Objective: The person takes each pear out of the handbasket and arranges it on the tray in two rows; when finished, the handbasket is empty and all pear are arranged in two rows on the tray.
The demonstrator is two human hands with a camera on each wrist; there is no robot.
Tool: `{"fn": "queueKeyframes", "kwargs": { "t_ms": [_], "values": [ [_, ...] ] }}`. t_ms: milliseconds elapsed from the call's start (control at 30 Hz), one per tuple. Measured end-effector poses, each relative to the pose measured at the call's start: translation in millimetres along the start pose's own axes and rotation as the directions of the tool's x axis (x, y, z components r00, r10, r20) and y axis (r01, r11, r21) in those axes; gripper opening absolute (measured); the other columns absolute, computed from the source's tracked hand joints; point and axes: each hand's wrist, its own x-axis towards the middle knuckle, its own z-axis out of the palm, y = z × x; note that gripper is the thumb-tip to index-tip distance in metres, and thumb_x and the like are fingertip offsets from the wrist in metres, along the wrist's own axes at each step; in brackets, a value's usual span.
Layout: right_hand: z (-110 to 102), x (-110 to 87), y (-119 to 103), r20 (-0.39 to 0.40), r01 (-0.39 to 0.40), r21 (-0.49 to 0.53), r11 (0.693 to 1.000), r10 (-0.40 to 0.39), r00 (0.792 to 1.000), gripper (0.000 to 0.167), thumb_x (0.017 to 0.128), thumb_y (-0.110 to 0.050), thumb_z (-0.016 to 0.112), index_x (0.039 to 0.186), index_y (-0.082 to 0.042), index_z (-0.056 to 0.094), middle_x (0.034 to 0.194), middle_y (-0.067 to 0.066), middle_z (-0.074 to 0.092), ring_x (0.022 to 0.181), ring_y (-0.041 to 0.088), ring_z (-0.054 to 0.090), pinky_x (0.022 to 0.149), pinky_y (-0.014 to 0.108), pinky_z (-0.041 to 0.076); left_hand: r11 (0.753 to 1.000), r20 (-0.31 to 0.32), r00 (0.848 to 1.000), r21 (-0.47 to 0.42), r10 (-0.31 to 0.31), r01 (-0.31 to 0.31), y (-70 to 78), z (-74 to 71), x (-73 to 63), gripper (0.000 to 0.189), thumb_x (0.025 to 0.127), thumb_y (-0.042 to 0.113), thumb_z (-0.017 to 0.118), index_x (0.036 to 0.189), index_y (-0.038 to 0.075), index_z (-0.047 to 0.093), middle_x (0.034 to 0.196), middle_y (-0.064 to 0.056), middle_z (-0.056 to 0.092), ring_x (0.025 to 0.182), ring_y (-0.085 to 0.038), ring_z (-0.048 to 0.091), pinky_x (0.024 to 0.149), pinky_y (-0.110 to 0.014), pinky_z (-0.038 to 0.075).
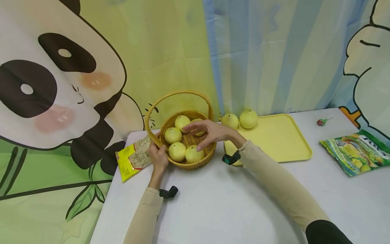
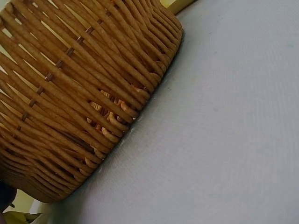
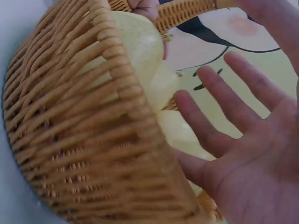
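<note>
A wicker basket (image 1: 201,165) with a tall arched handle (image 1: 182,92) stands at the middle of the table and holds several pale yellow round fruits (image 1: 173,135). My left hand (image 1: 159,159) grips its left rim near the foot of the handle, thumb on top. Above the right side of the basket hovers my right hand (image 1: 214,131), fingers spread and holding nothing; it partly hides a fruit at the back. In the right wrist view, the open palm (image 3: 261,154) faces the basket rim (image 3: 126,84) and the fruits. The left wrist view is filled by the woven basket side (image 2: 84,79).
Right of the basket lies a yellow tray (image 1: 274,139), with two more pale yellow fruits (image 1: 248,119) at its back left corner. A yellow packet (image 1: 134,159) lies left of the basket. Farther right are a lollipop (image 1: 321,122) and a green snack bag (image 1: 358,152). Printed curtains hang behind.
</note>
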Motion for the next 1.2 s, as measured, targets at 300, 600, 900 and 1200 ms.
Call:
{"fn": "queueKeyframes", "kwargs": {
  "t_ms": [300,600,900,1200],
  "values": [
    [0,22.5,2,0.141,-0.135,-0.01,0.991,0.135,0.981,0.088,0.083,-0.01,0.088,0.16,-0.005,0.045,0.167,0.02,0.041,0.153,0.049,0.035,0.122,0.064,0.033,1.0,0.013,1.0,-0.002,0.027,-0.027,39.4,-1.9,-7.7,0.061,0.076,-0.015,0.049,0.136,-0.015,0.061,0.118,-0.044,0.066,0.092,-0.047,0.056,0.071,-0.016,0.04],
    [6,32.9,9,0.183,-0.242,-0.077,0.967,0.253,0.95,0.079,0.083,-0.008,0.088,0.153,-0.001,0.052,0.159,0.014,0.052,0.153,0.041,0.04,0.126,0.054,0.032,1.0,0.021,1.0,-0.012,0.002,-0.002,41.7,-1.9,-8.4,0.062,0.076,-0.014,0.047,0.137,-0.016,0.06,0.124,-0.043,0.065,0.101,-0.049,0.059,0.076,-0.015,0.041],
    [10,34.3,10,0.176,-0.33,-0.137,0.934,0.351,0.92,0.065,0.078,-0.01,0.093,0.135,-0.009,0.062,0.143,0.004,0.06,0.142,0.024,0.05,0.119,0.039,0.042,1.0,0.005,1.0,0.022,-0.001,0.001,-0.1,-1.2,0.8,0.064,0.077,-0.008,0.051,0.139,-0.001,0.066,0.126,-0.029,0.071,0.092,-0.028,0.054,0.074,-0.024,0.041],
    [15,29.2,8,0.121,-0.259,-0.196,0.946,0.286,0.951,0.058,0.073,-0.009,0.095,0.127,-0.006,0.072,0.127,0.002,0.071,0.124,0.021,0.061,0.108,0.036,0.05,1.0,-0.006,1.0,0.013,0.006,-0.005,-0.6,-0.9,-1.5,0.066,0.075,-0.009,0.051,0.138,0.0,0.067,0.124,-0.029,0.072,0.09,-0.029,0.055,0.07,-0.021,0.041]
  ]
}}
